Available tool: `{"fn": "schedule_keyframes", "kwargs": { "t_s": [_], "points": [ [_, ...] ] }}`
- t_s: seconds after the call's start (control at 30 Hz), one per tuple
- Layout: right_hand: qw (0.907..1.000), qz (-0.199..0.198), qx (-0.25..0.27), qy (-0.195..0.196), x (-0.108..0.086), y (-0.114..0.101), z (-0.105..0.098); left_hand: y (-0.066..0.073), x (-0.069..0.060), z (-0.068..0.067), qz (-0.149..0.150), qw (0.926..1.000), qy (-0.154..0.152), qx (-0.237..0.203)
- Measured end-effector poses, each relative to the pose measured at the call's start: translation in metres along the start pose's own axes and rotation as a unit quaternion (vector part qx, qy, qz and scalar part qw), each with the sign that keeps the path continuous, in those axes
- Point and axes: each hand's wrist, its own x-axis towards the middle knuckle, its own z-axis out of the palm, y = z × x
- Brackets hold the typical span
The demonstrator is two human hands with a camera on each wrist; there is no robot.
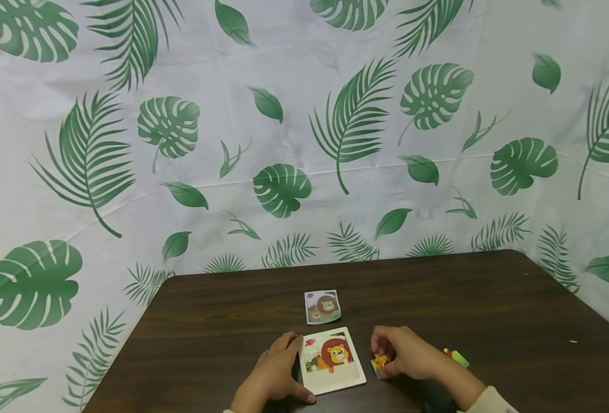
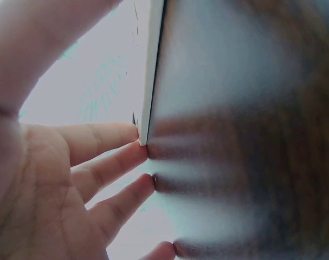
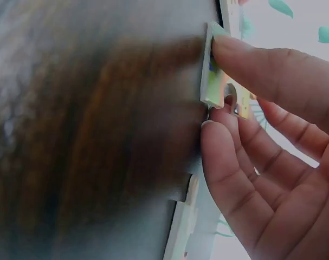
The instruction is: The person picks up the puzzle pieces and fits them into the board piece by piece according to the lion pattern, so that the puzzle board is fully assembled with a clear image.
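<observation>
A jigsaw puzzle board (image 1: 335, 383) lies on the table with part of a lion picture filled in and a bare strip along its lower side. My left hand (image 1: 273, 370) rests at the board's left edge, its straight fingers touching the rim in the left wrist view. Just right of the board, my right hand (image 1: 410, 351) pinches a puzzle piece (image 1: 378, 366) with orange and green on it. In the right wrist view the thumb presses on the green piece (image 3: 214, 86), and the fingertips are by its lower edge. A second piece edge shows behind it.
A printed lion card (image 1: 323, 307) lies just behind the board. More colourful puzzle pieces (image 1: 458, 358) sit beyond the right forearm, partly hidden by it. A tiny yellow scrap (image 1: 573, 342) is on the dark wooden table (image 1: 222, 321) at the right. A leaf-patterned cloth (image 1: 294, 223) hangs behind.
</observation>
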Motion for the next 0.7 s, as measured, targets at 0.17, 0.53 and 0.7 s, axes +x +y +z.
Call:
{"fn": "schedule_keyframes", "kwargs": {
  "t_s": [0.17,0.53,0.7],
  "points": [
    [0.9997,-0.015,0.006,0.016,-0.0009,0.0001,0.0002,0.0000,0.0004,0.0000,-0.001,1.0000,0.000,0.001],
    [0.9965,-0.008,0.082,0.015,0.0003,-0.0014,0.0012,-0.0001,0.0003,0.0003,0.001,1.0000,0.001,0.004],
    [0.9928,0.001,0.119,0.018,0.0041,-0.0090,0.0033,0.0008,-0.0004,-0.0001,0.000,1.0000,0.001,0.002]
  ]
}}
